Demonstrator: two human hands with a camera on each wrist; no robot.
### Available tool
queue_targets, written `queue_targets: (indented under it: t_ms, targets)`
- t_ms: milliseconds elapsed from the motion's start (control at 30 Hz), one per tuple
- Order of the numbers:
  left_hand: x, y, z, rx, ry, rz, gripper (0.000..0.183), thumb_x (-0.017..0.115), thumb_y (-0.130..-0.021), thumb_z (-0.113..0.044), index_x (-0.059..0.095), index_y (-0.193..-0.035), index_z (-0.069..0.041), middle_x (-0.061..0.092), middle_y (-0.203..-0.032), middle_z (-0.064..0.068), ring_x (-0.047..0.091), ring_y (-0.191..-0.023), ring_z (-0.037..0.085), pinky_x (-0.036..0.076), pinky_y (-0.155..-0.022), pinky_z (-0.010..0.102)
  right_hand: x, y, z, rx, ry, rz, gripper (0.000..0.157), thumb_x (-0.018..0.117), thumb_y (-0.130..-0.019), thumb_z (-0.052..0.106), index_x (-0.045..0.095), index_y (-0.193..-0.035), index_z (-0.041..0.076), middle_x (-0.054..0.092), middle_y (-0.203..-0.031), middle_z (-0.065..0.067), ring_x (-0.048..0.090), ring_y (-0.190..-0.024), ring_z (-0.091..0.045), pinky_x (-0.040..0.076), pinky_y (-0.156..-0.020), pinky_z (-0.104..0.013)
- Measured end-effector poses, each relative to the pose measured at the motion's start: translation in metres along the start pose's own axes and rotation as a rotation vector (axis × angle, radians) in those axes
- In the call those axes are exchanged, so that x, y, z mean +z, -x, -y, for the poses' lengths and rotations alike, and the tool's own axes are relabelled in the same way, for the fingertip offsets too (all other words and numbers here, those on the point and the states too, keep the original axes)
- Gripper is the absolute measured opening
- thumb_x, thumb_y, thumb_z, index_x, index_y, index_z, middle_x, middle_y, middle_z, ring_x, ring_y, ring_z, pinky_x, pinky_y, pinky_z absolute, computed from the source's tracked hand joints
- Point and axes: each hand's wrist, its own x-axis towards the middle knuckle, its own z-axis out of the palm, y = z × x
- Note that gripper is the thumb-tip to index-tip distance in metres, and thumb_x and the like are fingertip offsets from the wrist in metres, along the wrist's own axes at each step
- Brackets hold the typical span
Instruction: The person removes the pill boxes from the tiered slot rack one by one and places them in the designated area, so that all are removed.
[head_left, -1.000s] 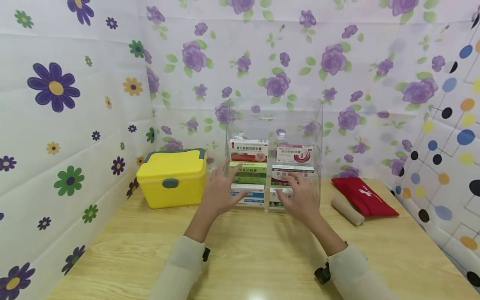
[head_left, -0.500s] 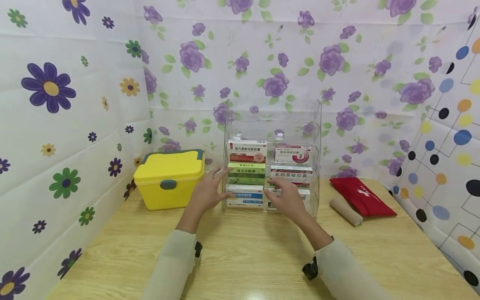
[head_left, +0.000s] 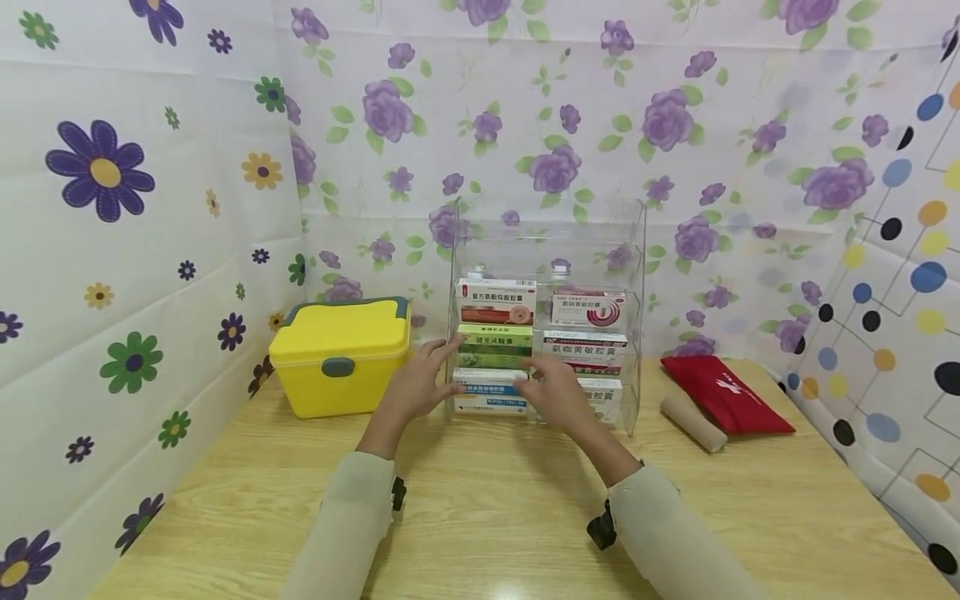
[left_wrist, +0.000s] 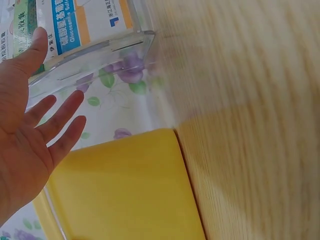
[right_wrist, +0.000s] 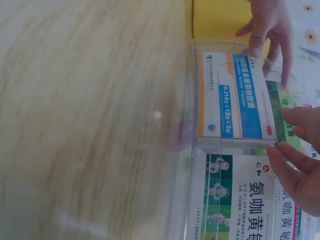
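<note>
your right hand point(head_left: 561, 392) has just slid leftward: a second ago its fingers lay in front of the right column of boxes, and now they reach across to the right ends of the green box point(head_left: 495, 348) and the blue-and-white box point(head_left: 491, 402). your left hand point(head_left: 415, 383) has drawn back a little, its thumb going from the front of the blue-and-white box to that box's left end. that seems to put your work on the lower two boxes of the left column, bracketed from both sides, while the middle right box point(head_left: 585, 353) is uncovered again. no box has visibly left its place: the blue-and-white one sits in the lowest left compartment of the clear rack point(head_left: 641, 267), with the green one in the compartment just above it. your left fingers are spread and released, with nothing in them. your right fingers are loosely bent and apart, grasping nothing that you can see; whether their tips touch either box, you cannot tell. since neither box is gripped, i'd judge both still rest on the rack's support alone. the yellow case point(head_left: 330, 393) stays just beside your left hand.
</note>
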Motion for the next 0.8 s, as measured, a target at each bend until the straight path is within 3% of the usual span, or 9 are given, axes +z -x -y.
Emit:
queue_targets:
  t_ms: [133, 433, 667, 800]
  targets:
    - [0.001, -0.001, 0.001, 0.004, -0.005, -0.003, 0.087, 0.078, -0.085, -0.037, 0.028, -0.156, -0.036, 0.038, -0.152, 0.012, 0.061, -0.111, 0.031, 0.055, -0.072, 0.043, 0.004, -0.003, -0.004, -0.011, 0.031, 0.019, 0.034, 0.073, -0.091, 0.019, 0.069, -0.123, 0.008, 0.067, -0.123, -0.009, 0.063, -0.109, -0.027, 0.054, -0.086, -0.046]
    - [0.002, 0.000, 0.005, 0.043, 0.043, -0.010, 0.088, 0.080, -0.084, -0.034, 0.030, -0.155, -0.036, 0.043, -0.146, 0.009, 0.065, -0.096, 0.023, 0.050, -0.061, 0.030, 0.007, -0.005, -0.009, -0.089, 0.032, -0.005, 0.024, 0.076, -0.088, 0.012, 0.073, -0.111, 0.006, 0.068, -0.114, -0.008, 0.064, -0.099, -0.024, 0.055, -0.079, -0.043]
    - [0.001, -0.002, 0.008, 0.060, 0.107, -0.003, 0.087, 0.083, -0.081, -0.032, 0.033, -0.154, -0.034, 0.042, -0.145, 0.010, 0.064, -0.103, 0.029, 0.054, -0.071, 0.038, 0.010, -0.007, -0.013, -0.107, 0.021, 0.021, 0.020, 0.077, -0.086, 0.008, 0.075, -0.106, 0.007, 0.069, -0.109, -0.005, 0.066, -0.099, -0.022, 0.056, -0.079, -0.039]
    - [0.002, -0.003, 0.010, 0.037, 0.143, 0.025, 0.089, 0.084, -0.080, -0.030, 0.033, -0.153, -0.036, 0.042, -0.144, 0.010, 0.061, -0.108, 0.030, 0.055, -0.080, 0.043, 0.012, -0.007, -0.016, -0.109, 0.026, 0.026, 0.021, 0.077, -0.085, 0.005, 0.075, -0.106, 0.008, 0.069, -0.108, -0.005, 0.066, -0.095, -0.020, 0.056, -0.077, -0.037]
